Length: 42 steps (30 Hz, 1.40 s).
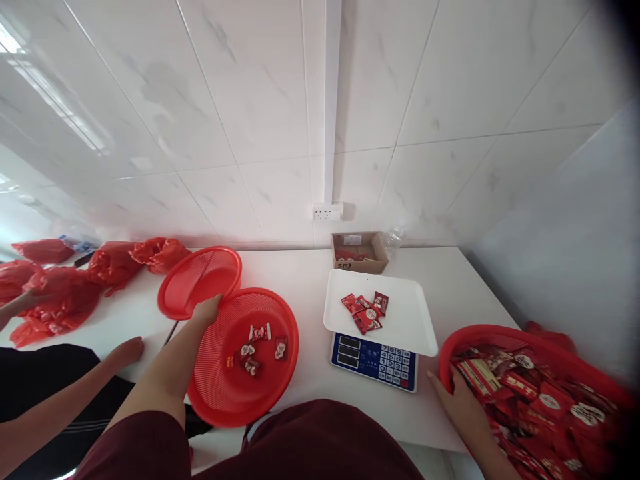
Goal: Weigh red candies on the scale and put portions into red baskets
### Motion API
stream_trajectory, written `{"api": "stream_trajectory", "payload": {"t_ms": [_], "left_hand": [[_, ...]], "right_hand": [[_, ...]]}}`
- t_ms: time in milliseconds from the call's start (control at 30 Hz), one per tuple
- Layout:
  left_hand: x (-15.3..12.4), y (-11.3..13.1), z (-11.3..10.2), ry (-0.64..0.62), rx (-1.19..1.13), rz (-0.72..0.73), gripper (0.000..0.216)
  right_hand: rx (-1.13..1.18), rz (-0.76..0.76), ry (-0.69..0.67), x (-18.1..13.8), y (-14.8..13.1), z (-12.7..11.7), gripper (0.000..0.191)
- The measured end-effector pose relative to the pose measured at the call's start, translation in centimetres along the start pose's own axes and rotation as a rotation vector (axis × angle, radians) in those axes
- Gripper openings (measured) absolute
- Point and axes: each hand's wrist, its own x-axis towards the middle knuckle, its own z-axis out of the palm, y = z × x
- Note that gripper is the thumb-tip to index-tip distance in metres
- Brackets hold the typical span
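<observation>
My left hand (207, 311) is closed at the point where the rims of two red plastic baskets meet. Which rim it grips is hard to tell. The nearer basket (287, 313) holds several small wrapped snack packets (251, 365); the farther basket (173, 287) is tilted and overlaps it. Far to the right, my right hand (465, 407) grips the rim of a large red basket (480, 333) filled with red snack packets (550, 402), its thumb outside. Between my hands stands a digital scale (373, 360) whose white tray (405, 320) bears several red packets (366, 313).
A small cardboard box (360, 267) with red packets stands behind the scale, by the wall. Red plastic bags (65, 293) lie at the left, where a co-worker's hand (127, 351) rests on the white table (313, 327). A wall socket (327, 212) is above.
</observation>
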Motion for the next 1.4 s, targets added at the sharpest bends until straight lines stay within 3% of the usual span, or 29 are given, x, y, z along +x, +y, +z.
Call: {"api": "stream_trajectory", "payload": {"t_ms": [233,467,600,767,967,1133,1233,1400], "left_hand": [[-1.4,-1.1,0.1,-0.078,0.120,0.235,0.051],[-1.3,1.5,0.7,-0.100,0.046,0.334,0.044],[-2.5,5.3,2.4,-0.152,-0.048,0.366,0.042],[-6.5,10.8,5.8,-0.301,-0.167,0.602,0.058],[-8.3,16.4,8.4,-0.232,-0.140,0.599,0.054],[-9.0,22.8,10.2,-0.108,-0.094,0.825,0.058],[-9.9,27.0,11.3,-0.160,-0.051,0.970,0.074],[-10.6,31.9,11.8,-0.259,0.054,1.011,0.091]], "right_hand": [[-0.050,0.033,0.021,0.3,0.2,0.1,0.086],[-0.085,0.051,-0.055,-0.1,-0.7,-0.4,0.088],[-0.062,0.073,-0.074,-0.3,-1.0,-0.6,0.089],[-0.027,0.098,-0.067,-0.7,-1.6,-0.8,0.089],[-0.009,0.071,-0.081,-0.7,-2.0,-0.9,0.089],[-0.034,0.099,-0.066,-0.3,-1.3,-0.5,0.087],[-0.014,0.081,-0.049,-0.2,-0.9,-0.2,0.086],[0.003,0.063,-0.027,-0.2,-0.7,-0.1,0.082]]}}
